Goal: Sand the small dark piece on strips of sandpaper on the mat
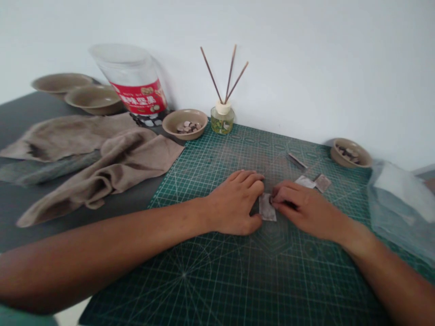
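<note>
A small greyish rectangular piece [267,208] lies on the green cutting mat [217,280] between my hands. My left hand [237,202] rests on the mat, its fingers apart, with thumb and fingertips at the left edge of the piece. At the piece's right side, my right hand [302,206] is pinched around something small and dark, too small to name. Just beyond my right hand lie a white piece [306,182], a brownish square [322,182] and a thin dark strip [297,160].
Behind stand a bowl of small pieces [185,123], a reed diffuser [222,118] and a large red-labelled jar [139,93]. Brown cloths [136,158] and two bowls [95,99] are at left. Another bowl [351,154] and a plastic bag [401,208] sit at right.
</note>
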`<state>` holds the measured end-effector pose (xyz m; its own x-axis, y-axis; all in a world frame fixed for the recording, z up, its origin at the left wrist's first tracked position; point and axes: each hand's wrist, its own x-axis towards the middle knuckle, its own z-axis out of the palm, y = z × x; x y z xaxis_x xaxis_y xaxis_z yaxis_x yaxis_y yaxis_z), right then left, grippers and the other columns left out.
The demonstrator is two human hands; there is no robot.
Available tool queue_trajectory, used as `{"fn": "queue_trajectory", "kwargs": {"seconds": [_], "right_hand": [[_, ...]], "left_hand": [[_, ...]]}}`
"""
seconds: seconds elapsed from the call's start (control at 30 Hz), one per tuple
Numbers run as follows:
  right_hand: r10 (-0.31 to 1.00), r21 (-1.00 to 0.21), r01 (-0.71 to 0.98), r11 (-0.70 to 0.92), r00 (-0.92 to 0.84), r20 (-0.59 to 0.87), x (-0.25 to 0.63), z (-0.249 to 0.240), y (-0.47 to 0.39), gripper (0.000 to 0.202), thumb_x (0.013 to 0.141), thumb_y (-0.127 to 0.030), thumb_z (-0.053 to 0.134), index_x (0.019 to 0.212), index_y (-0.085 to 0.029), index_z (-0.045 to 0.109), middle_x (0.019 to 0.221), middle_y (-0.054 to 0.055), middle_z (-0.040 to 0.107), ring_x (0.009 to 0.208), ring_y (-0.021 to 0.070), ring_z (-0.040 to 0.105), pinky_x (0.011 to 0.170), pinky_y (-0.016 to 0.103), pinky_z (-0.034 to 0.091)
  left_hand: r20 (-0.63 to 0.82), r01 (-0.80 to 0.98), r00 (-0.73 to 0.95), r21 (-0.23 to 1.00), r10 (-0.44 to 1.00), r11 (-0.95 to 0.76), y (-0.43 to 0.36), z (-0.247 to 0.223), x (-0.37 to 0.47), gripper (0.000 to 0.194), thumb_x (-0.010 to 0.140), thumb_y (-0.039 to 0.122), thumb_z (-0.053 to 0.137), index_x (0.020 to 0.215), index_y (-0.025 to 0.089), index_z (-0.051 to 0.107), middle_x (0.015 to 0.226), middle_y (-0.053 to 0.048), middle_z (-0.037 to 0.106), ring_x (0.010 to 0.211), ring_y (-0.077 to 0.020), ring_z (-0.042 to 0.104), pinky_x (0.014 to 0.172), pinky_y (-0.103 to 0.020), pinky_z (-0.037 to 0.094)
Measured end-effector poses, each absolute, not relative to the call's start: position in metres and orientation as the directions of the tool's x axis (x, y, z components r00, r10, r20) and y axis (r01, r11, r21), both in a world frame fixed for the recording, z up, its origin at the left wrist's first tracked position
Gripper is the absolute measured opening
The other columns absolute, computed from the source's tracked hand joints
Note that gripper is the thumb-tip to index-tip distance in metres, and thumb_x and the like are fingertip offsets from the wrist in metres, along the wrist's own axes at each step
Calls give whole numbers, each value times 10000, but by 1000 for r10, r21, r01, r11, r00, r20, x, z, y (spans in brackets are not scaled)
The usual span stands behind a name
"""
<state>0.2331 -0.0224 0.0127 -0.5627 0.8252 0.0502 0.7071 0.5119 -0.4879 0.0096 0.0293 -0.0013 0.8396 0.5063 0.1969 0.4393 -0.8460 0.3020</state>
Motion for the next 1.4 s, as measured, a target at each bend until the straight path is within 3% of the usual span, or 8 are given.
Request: {"fn": "queue_trajectory", "kwargs": {"seconds": [0.1, 0.23, 0.4, 0.57, 0.97, 1.1, 1.27, 1.4], "right_hand": [[763, -551, 630, 547, -647, 17, 231, 12, -24, 112, 972, -148, 555, 900, -216, 608, 962, 36, 643, 868, 186, 618, 772, 344, 502], [828, -461, 701, 544, -538, 158, 228, 7, -23, 106, 978, -140, 530, 925, -203, 598, 1006, 71, 644, 923, 223, 608, 822, 397, 494], [779, -508, 652, 563, -625, 62, 230, 9, -24, 127, 966, -118, 549, 902, -215, 600, 961, 38, 644, 870, 197, 604, 778, 363, 489], [834, -435, 719, 542, -526, 168, 230, 6, -21, 101, 978, -135, 536, 927, -201, 593, 1002, 69, 646, 922, 226, 608, 820, 403, 490], [850, -472, 724, 502, -514, 116, 234, 7, -22, 97, 983, -152, 544, 934, -204, 608, 1013, 62, 640, 924, 213, 601, 821, 390, 488], [781, -568, 628, 531, -624, 41, 233, 10, -25, 107, 976, -144, 561, 913, -216, 607, 989, 32, 639, 890, 177, 603, 777, 330, 487], [854, -478, 720, 504, -499, 149, 230, 8, -25, 100, 981, -146, 543, 924, -205, 600, 995, 56, 639, 918, 205, 606, 817, 363, 479], [810, -546, 669, 505, -586, 31, 234, 11, -26, 100, 976, -153, 566, 918, -222, 610, 1002, 28, 647, 895, 173, 617, 790, 321, 487]], "left_hand": [[190, 423, 851, 306, 490, -853, 29, 0, 10, 359, 805, 388, 624, 1064, 154, 540, 1448, -182, 504, 1389, -335, 413, 1172, -476, 317], [181, 430, 849, 311, 497, -848, 31, 0, 9, 349, 811, 352, 632, 1085, 163, 525, 1448, -168, 506, 1389, -321, 413, 1178, -481, 311], [172, 416, 859, 312, 481, -854, 32, -1, 8, 327, 825, 367, 629, 1063, 170, 519, 1458, -162, 497, 1396, -325, 410, 1172, -482, 313], [183, 435, 845, 310, 502, -845, 31, -2, 8, 347, 789, 330, 648, 1067, 163, 525, 1437, -162, 513, 1394, -321, 416, 1190, -459, 293], [208, 449, 831, 296, 515, -843, 30, -2, 10, 384, 776, 369, 641, 1079, 154, 541, 1440, -170, 519, 1380, -332, 436, 1179, -470, 310], [222, 428, 838, 299, 498, -853, 30, -4, 10, 394, 790, 400, 630, 1082, 149, 544, 1433, -169, 526, 1375, -328, 443, 1177, -456, 318], [227, 437, 833, 288, 504, -852, 30, -5, 10, 415, 777, 386, 638, 1097, 139, 544, 1417, -178, 532, 1356, -336, 459, 1168, -464, 328], [237, 422, 837, 291, 492, -858, 30, -5, 10, 386, 780, 392, 641, 1064, 149, 545, 1417, -177, 531, 1360, -340, 455, 1163, -465, 334]]}}
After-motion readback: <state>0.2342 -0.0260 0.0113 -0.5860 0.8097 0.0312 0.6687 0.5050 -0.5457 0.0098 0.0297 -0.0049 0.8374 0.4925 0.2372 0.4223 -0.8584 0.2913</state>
